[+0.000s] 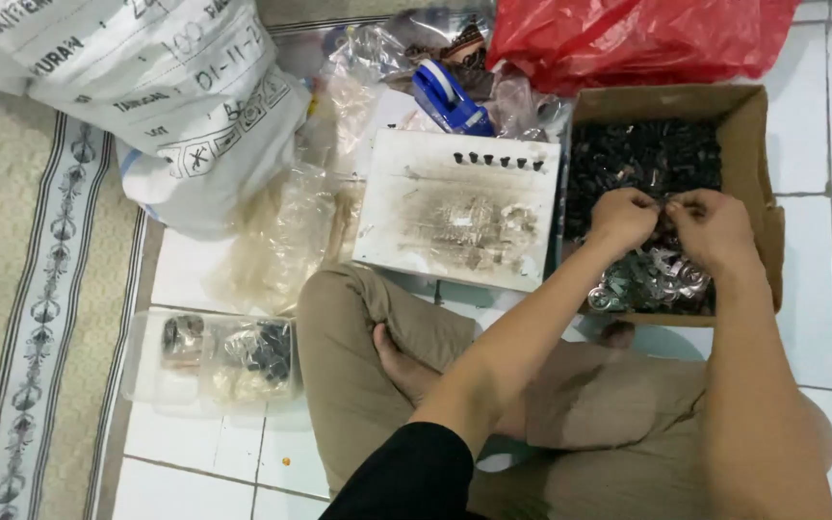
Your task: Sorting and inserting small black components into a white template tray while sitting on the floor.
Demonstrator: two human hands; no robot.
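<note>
Cardboard box (pixel 753 125) holds small black and silver parts (pixel 642 154) — above it, left hand (pixel 621 220) and right hand (pixel 715 226) meet, fingertips pinching one small piece between them.

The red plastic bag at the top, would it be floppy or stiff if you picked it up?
Probably floppy: the red plastic bag looks thin and crumpled, with soft folds. Its glossy sheen suggests that it could be a bit slippery. It bulges, so it likely holds something, though how heavy cannot be told. Both hands, left and right, are away from it, over the cardboard box.
</note>
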